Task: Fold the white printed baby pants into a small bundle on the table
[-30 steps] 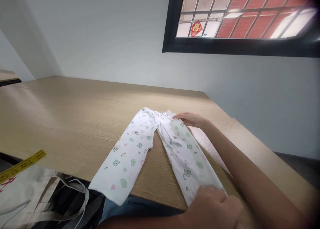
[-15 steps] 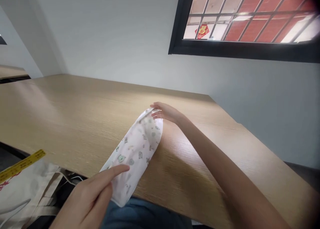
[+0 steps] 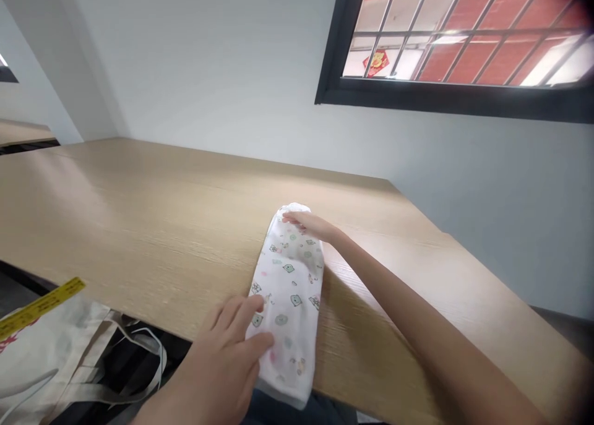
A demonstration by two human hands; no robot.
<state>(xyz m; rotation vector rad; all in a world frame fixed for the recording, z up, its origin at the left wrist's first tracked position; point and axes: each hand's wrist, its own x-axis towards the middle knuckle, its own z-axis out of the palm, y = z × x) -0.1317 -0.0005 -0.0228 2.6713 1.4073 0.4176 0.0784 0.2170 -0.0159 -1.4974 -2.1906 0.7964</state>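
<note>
A long white cloth (image 3: 290, 301) with a small printed animal pattern and a rounded far end lies lengthwise on the wooden table. Its near end reaches over the table's front edge above my lap. My left hand (image 3: 227, 351) rests on the cloth's left side near the bottom, thumb and forefinger apart, the other fingers partly hidden behind the forefinger. At the far end, my right hand (image 3: 309, 224) lies with stretched fingers on top of the cloth.
Down to the left, a pale fabric bag (image 3: 55, 344) with cord handles sits below the table edge, a yellow measuring strip (image 3: 41, 304) over it. Behind the wooden table (image 3: 153, 214) stands a white wall (image 3: 223, 72) with a dark-framed barred window (image 3: 417, 100).
The cloth has come down from a tilted, lifted position to lie straighter on the table, its lower part shifted right. My left hand has moved right, and its pointing forefinger has bent.
</note>
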